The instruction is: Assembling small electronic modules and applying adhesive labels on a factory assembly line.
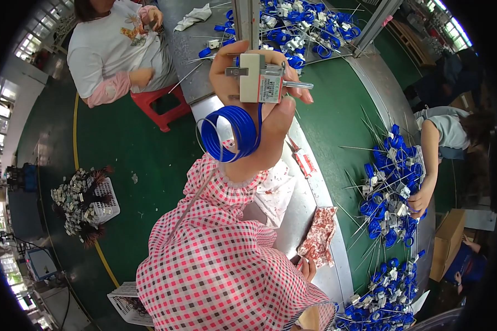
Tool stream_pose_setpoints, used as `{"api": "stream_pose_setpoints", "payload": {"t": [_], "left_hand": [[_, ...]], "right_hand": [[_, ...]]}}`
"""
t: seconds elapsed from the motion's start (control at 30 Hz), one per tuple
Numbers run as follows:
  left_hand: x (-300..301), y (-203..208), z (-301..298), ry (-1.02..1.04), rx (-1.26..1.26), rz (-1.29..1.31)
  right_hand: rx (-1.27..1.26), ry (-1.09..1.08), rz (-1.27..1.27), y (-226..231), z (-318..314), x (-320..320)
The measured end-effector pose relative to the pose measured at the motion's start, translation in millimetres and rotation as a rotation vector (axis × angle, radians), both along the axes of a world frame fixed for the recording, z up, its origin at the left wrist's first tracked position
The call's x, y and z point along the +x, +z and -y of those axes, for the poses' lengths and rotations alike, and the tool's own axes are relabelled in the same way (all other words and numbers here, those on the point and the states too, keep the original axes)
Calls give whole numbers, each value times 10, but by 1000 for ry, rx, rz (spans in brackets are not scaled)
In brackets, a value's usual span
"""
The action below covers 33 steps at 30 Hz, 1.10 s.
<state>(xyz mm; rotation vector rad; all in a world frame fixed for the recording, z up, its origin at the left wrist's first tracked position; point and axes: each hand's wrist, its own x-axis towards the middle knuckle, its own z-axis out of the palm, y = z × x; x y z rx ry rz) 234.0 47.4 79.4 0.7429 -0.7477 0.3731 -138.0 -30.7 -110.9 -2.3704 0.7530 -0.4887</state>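
My left hand is raised up close, closed round a thermostat with a cream-and-metal body and a thin metal shaft pointing right. The thumb presses its near side and the fingers wrap behind. From the thermostat hangs a coil of blue tubing, with a bare grey end trailing down over my sleeve. Lower right, my right hand shows only in part beside my checked smock. Its fingers are curled at the lower edge of a red-stained cloth; whether they grip it is hidden.
The metal bench carries a white cloth and a red-and-white packet. Heaps of blue-coiled thermostats lie at right, where a co-worker's hand reaches in. Another person sits at a red stool. A white basket holds parts.
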Motion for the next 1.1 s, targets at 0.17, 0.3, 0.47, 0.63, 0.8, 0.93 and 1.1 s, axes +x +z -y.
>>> {"api": "stream_pose_setpoints", "payload": {"t": [0.17,0.3,0.47,0.63,0.8,0.93,1.1], "left_hand": [[46,-43,-75,18,-27,-67],[146,-133,-122,-30,-65,-156],[219,-193,-152,62,-59,-200],[218,-174,-170,128,18,-216],[209,-168,-152,146,34,-209],[165,-123,-149,221,105,-232],[233,-192,-106,324,87,-188]], "right_hand": [[21,-8,14,-61,0,5],[-12,10,4,-39,9,5],[-34,39,-1,-36,27,-2],[38,64,-70,-189,83,-129],[22,73,-72,-140,71,-98],[41,84,-59,-136,83,-98],[-1,80,-68,-99,76,-116]]}}
